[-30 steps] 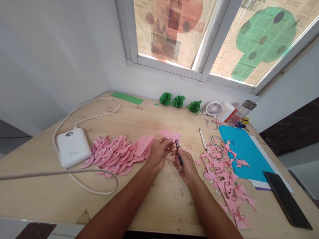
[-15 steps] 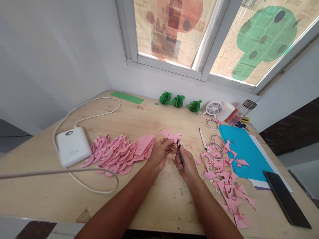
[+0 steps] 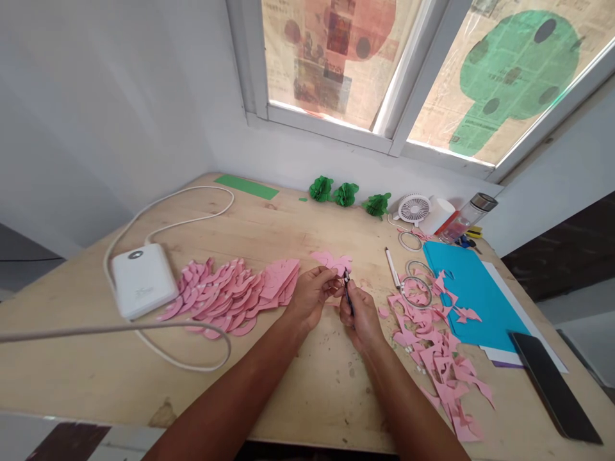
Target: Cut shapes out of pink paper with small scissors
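Observation:
Near the middle of the table, my left hand (image 3: 312, 293) is closed in a pinch. A thin piece, maybe wire, seems to be between its fingertips, but it is too small to make out. Close beside it, my right hand (image 3: 361, 314) wraps round small dark-handled pliers (image 3: 348, 294), their jaws pointing away from me by the left fingertips. Pink paper petals (image 3: 331, 261) lie just beyond both hands. To the left of my left hand spreads a pile of cut pink paper shapes (image 3: 225, 291), with a stack of folded pink sheets (image 3: 278, 282) at its right end.
Pink paper scraps (image 3: 446, 365), wire rings (image 3: 416, 292) and a white pen (image 3: 393, 267) lie right. Beyond are blue sheets (image 3: 471, 288), a phone (image 3: 555, 384), a fan (image 3: 414, 209) and a bottle (image 3: 468, 218). Green paper flowers (image 3: 344, 194) stand behind; a cabled power bank (image 3: 144, 280) sits left.
The pliers have turned slightly in my right hand, so they look narrower. Both hands stay in nearly the same place; the whole view has shifted a little.

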Motion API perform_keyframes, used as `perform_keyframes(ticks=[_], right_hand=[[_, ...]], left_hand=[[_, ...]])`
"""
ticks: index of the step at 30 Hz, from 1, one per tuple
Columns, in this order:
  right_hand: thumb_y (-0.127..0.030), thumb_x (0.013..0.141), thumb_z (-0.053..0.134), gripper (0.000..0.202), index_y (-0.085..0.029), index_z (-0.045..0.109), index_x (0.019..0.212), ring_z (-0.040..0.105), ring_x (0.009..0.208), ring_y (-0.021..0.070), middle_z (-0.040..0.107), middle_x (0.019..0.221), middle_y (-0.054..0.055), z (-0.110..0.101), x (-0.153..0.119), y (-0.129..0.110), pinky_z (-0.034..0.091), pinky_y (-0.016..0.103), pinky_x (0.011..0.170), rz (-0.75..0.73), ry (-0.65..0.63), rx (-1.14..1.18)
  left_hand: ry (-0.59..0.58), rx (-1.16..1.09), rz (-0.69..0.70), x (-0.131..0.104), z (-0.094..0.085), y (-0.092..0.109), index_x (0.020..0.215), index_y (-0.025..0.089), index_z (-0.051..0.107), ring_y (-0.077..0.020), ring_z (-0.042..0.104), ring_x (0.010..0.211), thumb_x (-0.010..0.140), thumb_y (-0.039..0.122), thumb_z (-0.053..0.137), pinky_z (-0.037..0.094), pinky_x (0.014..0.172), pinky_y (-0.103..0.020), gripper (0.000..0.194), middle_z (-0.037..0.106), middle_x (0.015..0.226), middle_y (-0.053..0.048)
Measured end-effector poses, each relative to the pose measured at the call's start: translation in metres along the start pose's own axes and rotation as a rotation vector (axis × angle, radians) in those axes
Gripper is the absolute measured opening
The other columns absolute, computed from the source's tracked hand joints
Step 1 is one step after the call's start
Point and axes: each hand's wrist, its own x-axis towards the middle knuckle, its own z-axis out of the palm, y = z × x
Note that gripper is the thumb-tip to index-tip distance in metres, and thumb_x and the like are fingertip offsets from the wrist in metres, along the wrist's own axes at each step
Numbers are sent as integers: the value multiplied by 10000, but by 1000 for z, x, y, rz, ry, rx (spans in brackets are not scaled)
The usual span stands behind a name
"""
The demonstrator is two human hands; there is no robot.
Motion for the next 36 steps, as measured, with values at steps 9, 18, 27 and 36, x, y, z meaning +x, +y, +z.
perform_keyframes(ticks=[9,18,27,36], right_hand=[[-543,729,578,406,-141,592,676,199,323,33,331,385,-91,0,0,0,95,193,338,13,7,-5],[-528,745,574,399,-134,602,686,197,323,31,335,387,-89,1,0,0,94,190,333,18,3,24],[-536,738,576,405,-134,595,692,193,318,28,333,388,-92,2,-1,-1,90,186,327,29,-1,41],[-533,736,578,393,-142,589,689,195,316,30,325,380,-96,3,-2,-2,104,185,325,21,9,36]], left_hand=[[-24,-7,9,0,-1,-1,588,132,551,-91,513,507,639,226,686,384,536,-235,172,580,557,-5],[-31,-12,15,0,-2,-1,603,130,551,-88,512,508,668,217,669,382,536,-231,160,580,558,-4],[-39,-20,18,0,-1,0,588,131,535,-81,499,495,668,212,671,373,510,-219,178,571,549,1],[-32,-14,5,-1,-1,1,608,131,557,-83,516,503,655,221,679,405,541,-226,159,577,556,-3]])
